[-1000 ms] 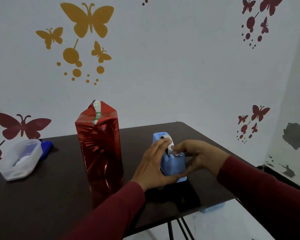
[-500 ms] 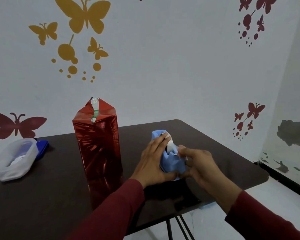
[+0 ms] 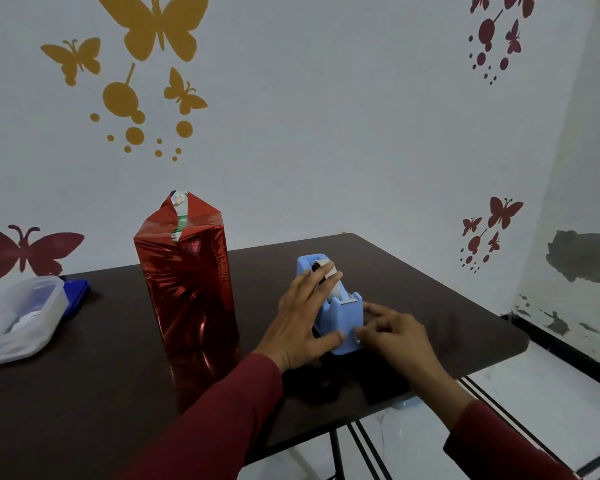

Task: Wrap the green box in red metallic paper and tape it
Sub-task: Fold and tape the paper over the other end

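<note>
**Careful, the tape could stick to itself**

Nearest to the person, at the front right edge of the dark brown table (image 3: 84, 393), two hands in dark red sleeves work at the light blue plastic tape holder (image 3: 340, 323). The left hand (image 3: 302, 327) grips the holder, with its fingers lying up over the roll of clear tape (image 3: 331, 275) and its thumb pressed low on the side. The right hand (image 3: 392, 332) sits just beside the holder's front end, fingers bent in, and seems to pinch something small there. It may be a bit of tape, but it is too small to tell.

If the left hand lets go, the holder could slide or tip when the tape is pulled, because it stands near the table's edge. A long bit of tape could curl and stick to itself or to the fingers.

Farther back, near the middle of the table, stands the tall box wrapped in shiny red paper (image 3: 187, 282), upright and apart from both hands. Its top flaps stand open in a point, and a strip of green shows in the gap. Nothing holds it, so a bump could knock it over, and the loose flaps could spring wider.

At the far left edge lies a clear plastic tub (image 3: 21, 317) with a blue lid (image 3: 77, 292) just behind it.
</note>
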